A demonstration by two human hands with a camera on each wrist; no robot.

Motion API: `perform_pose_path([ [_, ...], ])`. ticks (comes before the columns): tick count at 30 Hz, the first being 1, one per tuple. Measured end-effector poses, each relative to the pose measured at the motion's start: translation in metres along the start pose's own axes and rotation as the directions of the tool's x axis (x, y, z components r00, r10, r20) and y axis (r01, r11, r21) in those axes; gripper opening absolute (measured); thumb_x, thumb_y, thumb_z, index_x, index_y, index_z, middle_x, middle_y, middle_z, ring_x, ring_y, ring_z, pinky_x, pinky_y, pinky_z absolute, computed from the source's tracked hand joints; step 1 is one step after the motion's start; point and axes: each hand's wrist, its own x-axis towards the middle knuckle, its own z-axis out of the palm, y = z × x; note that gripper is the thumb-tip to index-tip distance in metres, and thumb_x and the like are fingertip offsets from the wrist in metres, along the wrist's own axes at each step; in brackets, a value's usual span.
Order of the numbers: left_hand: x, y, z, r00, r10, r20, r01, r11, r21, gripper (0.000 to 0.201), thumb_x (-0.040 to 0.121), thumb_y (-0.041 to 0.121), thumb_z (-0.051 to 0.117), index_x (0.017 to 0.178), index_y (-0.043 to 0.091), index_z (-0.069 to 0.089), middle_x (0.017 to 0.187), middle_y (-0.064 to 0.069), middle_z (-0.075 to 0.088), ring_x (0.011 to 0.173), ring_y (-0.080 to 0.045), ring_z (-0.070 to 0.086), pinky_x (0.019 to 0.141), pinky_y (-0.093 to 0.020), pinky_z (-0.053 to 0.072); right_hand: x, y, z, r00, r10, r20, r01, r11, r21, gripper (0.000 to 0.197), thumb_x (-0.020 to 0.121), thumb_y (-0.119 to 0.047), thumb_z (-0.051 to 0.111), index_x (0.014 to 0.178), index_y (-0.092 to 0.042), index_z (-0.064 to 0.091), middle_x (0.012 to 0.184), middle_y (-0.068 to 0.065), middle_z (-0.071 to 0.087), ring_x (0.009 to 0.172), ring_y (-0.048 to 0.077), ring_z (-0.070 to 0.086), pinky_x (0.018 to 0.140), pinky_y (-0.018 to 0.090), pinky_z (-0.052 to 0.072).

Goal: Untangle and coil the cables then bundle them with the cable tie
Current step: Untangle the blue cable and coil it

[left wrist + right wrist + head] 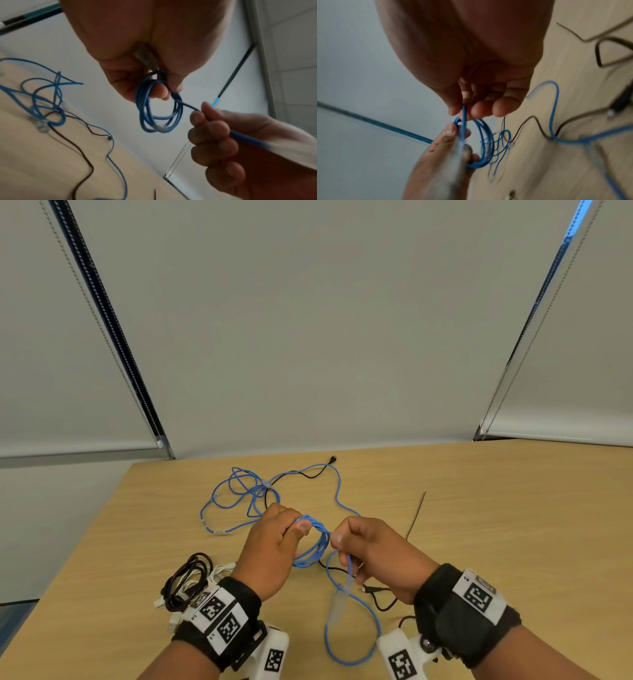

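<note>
The table point(479, 525) carries most of the work: a loose blue tangle point(239, 491) at the far middle with a thin black cable point(308, 474) threaded through it, a finished black-and-white bundle point(186, 582) near the left wrist, and a thin black cable tie point(416, 515) lying to the right. Above the table, the left hand point(274, 549) is clenched around a small blue coil point(313, 546), thumb pressing the loops against the fingers, with a clear plug showing at the palm in the left wrist view. The right hand point(373, 553) pinches the free run of the same blue cable just beside the coil, the rest hanging in a big loop point(352, 625) toward the table's near edge. The cable looks light and springy, likely to unwind if the thumb eases, so the best hold is across all loops at one point. The plugs look brittle and may snag.
</note>
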Motion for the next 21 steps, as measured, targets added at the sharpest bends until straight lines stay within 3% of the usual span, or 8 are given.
perform_pose_path([
  [4, -0.003, -0.001, 0.000, 0.979, -0.195, 0.056, 0.203, 0.943, -0.264, 0.031, 0.103, 0.024, 0.051, 0.075, 0.018, 0.064, 0.077, -0.001, 0.059, 0.056, -0.010, 0.057, 0.062, -0.024, 0.049, -0.001, 0.001, -0.012, 0.998, -0.063, 0.025, 0.068, 0.936, -0.344, 0.010, 0.098, -0.019, 0.059, 0.093, -0.018, 0.068, 0.074, -0.012, 0.066, 0.063, -0.002, 0.057, 0.060, 0.017, 0.046],
  [6, -0.004, 0.003, 0.000, 0.951, -0.281, 0.131, 0.310, 0.830, -0.465, 0.034, 0.104, 0.024, 0.050, 0.073, 0.020, 0.066, 0.069, -0.002, 0.057, 0.060, -0.017, 0.057, 0.060, -0.027, 0.053, -0.001, 0.005, -0.013, 0.994, -0.109, 0.016, 0.104, 0.876, -0.471, 0.008, 0.096, -0.017, 0.061, 0.092, -0.022, 0.066, 0.077, -0.011, 0.065, 0.067, -0.003, 0.058, 0.068, 0.023, 0.051],
  [8, -0.004, 0.007, 0.001, 0.923, -0.320, 0.212, 0.378, 0.665, -0.644, 0.030, 0.104, 0.023, 0.051, 0.080, 0.014, 0.067, 0.071, -0.002, 0.057, 0.061, -0.018, 0.055, 0.059, -0.029, 0.056, 0.000, 0.006, -0.014, 0.985, -0.169, -0.029, 0.130, 0.846, -0.518, 0.010, 0.097, -0.016, 0.060, 0.092, -0.023, 0.064, 0.081, -0.005, 0.067, 0.070, 0.004, 0.063, 0.073, 0.031, 0.054],
  [10, -0.003, 0.010, 0.001, 0.894, -0.350, 0.281, 0.426, 0.464, -0.777, 0.024, 0.103, 0.022, 0.052, 0.088, 0.007, 0.064, 0.078, -0.001, 0.060, 0.060, -0.015, 0.053, 0.059, -0.033, 0.058, 0.002, 0.004, -0.014, 0.970, -0.225, -0.094, 0.167, 0.893, -0.419, 0.014, 0.098, -0.012, 0.057, 0.092, -0.022, 0.065, 0.083, 0.001, 0.071, 0.077, 0.014, 0.069, 0.069, 0.033, 0.058],
  [12, -0.004, 0.010, 0.002, 0.869, -0.375, 0.325, 0.456, 0.346, -0.820, 0.022, 0.102, 0.022, 0.055, 0.090, 0.006, 0.064, 0.081, -0.001, 0.061, 0.060, -0.014, 0.053, 0.059, -0.033, 0.059, 0.005, 0.002, -0.013, 0.951, -0.260, -0.168, 0.215, 0.945, -0.245, 0.017, 0.098, -0.009, 0.058, 0.092, -0.022, 0.067, 0.085, 0.004, 0.073, 0.081, 0.017, 0.072, 0.070, 0.033, 0.062],
  [16, -0.006, 0.008, 0.007, 0.869, -0.371, 0.327, 0.459, 0.357, -0.813, 0.020, 0.100, 0.024, 0.056, 0.093, 0.007, 0.063, 0.086, -0.002, 0.059, 0.058, -0.014, 0.053, 0.061, -0.031, 0.055, 0.011, 0.001, -0.008, 0.928, -0.257, -0.271, 0.279, 0.959, 0.046, 0.021, 0.097, -0.003, 0.058, 0.093, -0.018, 0.072, 0.086, 0.002, 0.072, 0.078, 0.018, 0.071, 0.073, 0.032, 0.062],
  [18, -0.008, 0.007, 0.008, 0.877, -0.360, 0.317, 0.439, 0.334, -0.834, 0.019, 0.096, 0.026, 0.059, 0.091, 0.007, 0.063, 0.085, -0.002, 0.060, 0.056, -0.013, 0.054, 0.059, -0.029, 0.055, 0.012, 0.002, -0.006, 0.935, -0.218, -0.280, 0.273, 0.946, 0.174, 0.020, 0.098, -0.001, 0.058, 0.096, -0.015, 0.072, 0.082, -0.001, 0.071, 0.074, 0.017, 0.069, 0.071, 0.031, 0.060],
  [21, -0.011, 0.004, 0.007, 0.886, -0.330, 0.324, 0.421, 0.285, -0.861, 0.021, 0.090, 0.027, 0.064, 0.090, 0.007, 0.069, 0.080, -0.005, 0.062, 0.054, -0.014, 0.055, 0.056, -0.028, 0.056, 0.013, 0.004, -0.005, 0.955, -0.154, -0.252, 0.229, 0.924, 0.306, 0.012, 0.098, -0.001, 0.057, 0.104, -0.008, 0.066, 0.080, 0.007, 0.068, 0.069, 0.020, 0.065, 0.067, 0.033, 0.059],
])
